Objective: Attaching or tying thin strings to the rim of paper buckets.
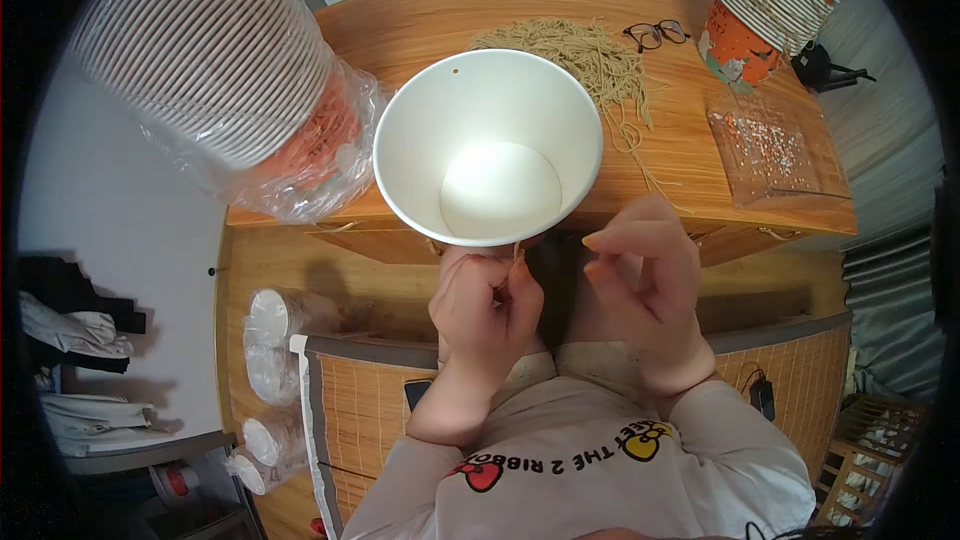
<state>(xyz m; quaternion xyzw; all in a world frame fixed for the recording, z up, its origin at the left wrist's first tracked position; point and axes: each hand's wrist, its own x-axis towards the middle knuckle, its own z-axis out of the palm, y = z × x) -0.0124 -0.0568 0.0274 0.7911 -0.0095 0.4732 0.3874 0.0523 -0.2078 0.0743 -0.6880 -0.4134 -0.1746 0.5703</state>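
Note:
A large white paper bucket [490, 110] stands in front of me with its mouth toward me, and a small hole shows in its far wall. Just below the near rim, my left hand [485, 305] is closed, its thumb and finger pinching a short piece of beige string [518, 251] against the bucket's outside. What the rest of that string does is hidden. To the right, my right hand [655, 285] is raised apart from the bucket. Its thumb and forefinger tips are separated with nothing visible between them, the other fingers curled.
Loose beige strings [580, 55] lie heaped behind the bucket, beside eyeglasses [658, 34]. A tall plastic-wrapped bucket stack [220, 60] leans at left. Stacked orange buckets [745, 40] stand far right, near a clear tray [770, 155] of small bits. The wooden desk [400, 10] carries them.

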